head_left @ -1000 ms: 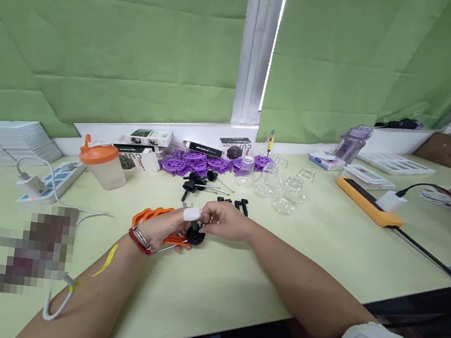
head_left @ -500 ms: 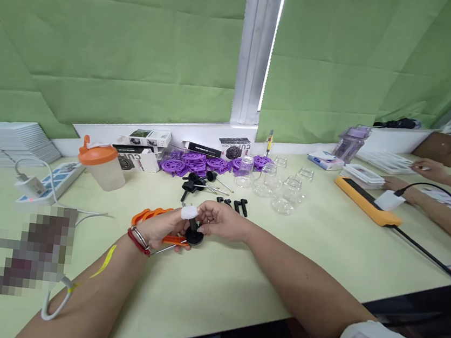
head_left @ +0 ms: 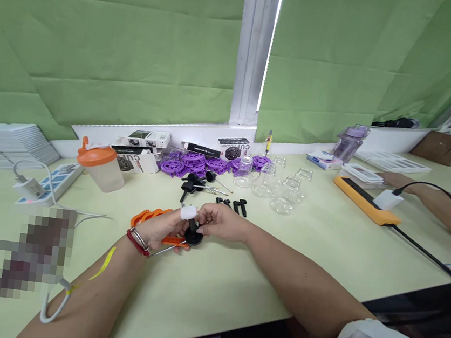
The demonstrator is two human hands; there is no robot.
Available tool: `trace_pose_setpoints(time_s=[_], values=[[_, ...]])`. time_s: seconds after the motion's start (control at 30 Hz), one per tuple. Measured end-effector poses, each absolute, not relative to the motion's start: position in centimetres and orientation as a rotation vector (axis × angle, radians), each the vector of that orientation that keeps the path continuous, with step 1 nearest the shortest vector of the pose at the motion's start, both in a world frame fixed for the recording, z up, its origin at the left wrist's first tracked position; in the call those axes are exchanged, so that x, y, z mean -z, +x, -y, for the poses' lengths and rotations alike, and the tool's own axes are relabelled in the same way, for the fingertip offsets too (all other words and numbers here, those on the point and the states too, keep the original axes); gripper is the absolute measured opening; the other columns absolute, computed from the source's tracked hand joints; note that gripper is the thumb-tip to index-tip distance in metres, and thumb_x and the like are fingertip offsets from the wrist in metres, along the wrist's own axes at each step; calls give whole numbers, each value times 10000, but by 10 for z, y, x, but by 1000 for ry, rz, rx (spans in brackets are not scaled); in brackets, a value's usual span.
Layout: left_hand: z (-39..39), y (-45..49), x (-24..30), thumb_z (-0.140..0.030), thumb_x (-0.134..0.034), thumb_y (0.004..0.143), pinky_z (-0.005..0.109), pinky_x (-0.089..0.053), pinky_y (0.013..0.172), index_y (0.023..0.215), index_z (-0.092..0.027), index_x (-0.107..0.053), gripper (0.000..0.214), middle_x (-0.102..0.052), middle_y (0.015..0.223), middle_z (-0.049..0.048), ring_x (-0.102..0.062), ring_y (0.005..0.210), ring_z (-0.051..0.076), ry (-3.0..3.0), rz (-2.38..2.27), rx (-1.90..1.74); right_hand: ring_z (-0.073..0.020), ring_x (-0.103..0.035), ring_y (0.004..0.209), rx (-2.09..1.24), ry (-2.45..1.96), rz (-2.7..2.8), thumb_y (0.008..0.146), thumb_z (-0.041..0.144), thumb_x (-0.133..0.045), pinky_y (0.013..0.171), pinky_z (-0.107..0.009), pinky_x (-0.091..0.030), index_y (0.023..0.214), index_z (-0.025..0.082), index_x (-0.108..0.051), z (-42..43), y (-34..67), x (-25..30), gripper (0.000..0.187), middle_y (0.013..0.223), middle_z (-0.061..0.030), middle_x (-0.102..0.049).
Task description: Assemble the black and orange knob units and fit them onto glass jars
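Observation:
Near the front middle of the table, my left hand [head_left: 166, 228] is closed around an orange plastic frame [head_left: 150, 216] and a black part with a round disc [head_left: 193, 237]. A white wrapping covers its thumb. A thin metal rod [head_left: 164, 251] sticks out below that hand. My right hand [head_left: 222, 222] has its fingers bent in against the black part from the right; the fingertips' exact grip is partly hidden. Just beyond my hands lie several small black L-shaped levers [head_left: 243, 208] and black pieces with metal rods [head_left: 191, 185].
Purple plastic wheels [head_left: 194, 161] lie before printed boxes [head_left: 140, 160]. Several clear glass cups [head_left: 283, 196] stand right of them. An orange-lidded shaker bottle [head_left: 105, 169] and a power strip [head_left: 61, 183] are left, an orange power strip [head_left: 362, 203] right. Another person's arm [head_left: 430, 195] rests far right.
My hands and the parts in them stay almost in the same place. At the far right, the other person's farther hand has drawn back from the white trays.

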State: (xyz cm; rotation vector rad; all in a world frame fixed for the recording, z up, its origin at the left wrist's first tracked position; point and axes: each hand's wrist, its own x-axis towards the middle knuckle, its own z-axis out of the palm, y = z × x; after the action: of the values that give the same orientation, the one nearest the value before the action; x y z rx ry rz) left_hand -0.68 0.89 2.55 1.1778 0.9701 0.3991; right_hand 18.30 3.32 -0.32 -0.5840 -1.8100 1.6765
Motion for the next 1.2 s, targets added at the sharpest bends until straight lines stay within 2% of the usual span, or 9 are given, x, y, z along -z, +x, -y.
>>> trace_pose_setpoints(time_s=[0.27, 0.4, 0.53, 0.67, 0.87, 1.07, 1.2], values=[[-10, -7, -24, -680, -464, 755, 234, -414, 433, 1012, -180, -590, 576, -661, 824, 88, -621, 597, 187, 1193, -985, -384, -91, -551, 653, -1693, -579, 1795, 652, 185, -723, 614, -241, -483, 797, 155, -513, -33, 183, 3, 257, 747, 30, -555], [-10, -8, -24, -676, -442, 771, 237, -414, 435, 1022, -161, -590, 591, -658, 824, 94, -619, 595, 187, 1199, -966, -390, -76, -529, 616, -1667, -577, 1804, 661, 189, -714, 597, -234, -464, 689, 156, -463, -33, 183, 3, 254, 740, 28, -546], [-8, -6, -25, -669, -444, 776, 242, -409, 435, 1025, -157, -589, 588, -663, 822, 93, -620, 598, 190, 1207, -974, -399, -96, -547, 667, -1684, -584, 1806, 651, 197, -731, 623, -253, -481, 792, 153, -520, -33, 183, 2, 258, 755, 25, -556], [-8, -6, -26, -669, -454, 772, 239, -402, 436, 1018, -165, -592, 577, -669, 830, 93, -614, 596, 187, 1200, -985, -396, -81, -540, 629, -1676, -595, 1806, 650, 195, -737, 598, -237, -474, 726, 154, -481, -33, 183, 2, 269, 750, 28, -551], [-10, -7, -24, -645, -451, 774, 242, -412, 435, 1041, -170, -589, 563, -669, 834, 98, -622, 600, 192, 1196, -965, -387, -99, -560, 707, -1723, -574, 1787, 666, 202, -735, 624, -233, -491, 878, 141, -555, -32, 183, 2, 284, 786, 10, -576], [-8, -6, -26, -649, -484, 747, 243, -400, 426, 1005, -196, -606, 536, -667, 794, 80, -610, 580, 186, 1177, -967, -396, -105, -565, 686, -1692, -539, 1815, 644, 307, -783, 638, -255, -494, 823, 134, -577, -33, 184, 2, 324, 758, 8, -588], [-8, -6, -26, -660, -502, 730, 246, -413, 431, 985, -172, -603, 560, -662, 804, 89, -605, 572, 182, 1176, -957, -390, -100, -554, 661, -1680, -548, 1809, 648, 322, -777, 628, -253, -487, 799, 128, -590, -34, 183, 3, 308, 739, 11, -587]])
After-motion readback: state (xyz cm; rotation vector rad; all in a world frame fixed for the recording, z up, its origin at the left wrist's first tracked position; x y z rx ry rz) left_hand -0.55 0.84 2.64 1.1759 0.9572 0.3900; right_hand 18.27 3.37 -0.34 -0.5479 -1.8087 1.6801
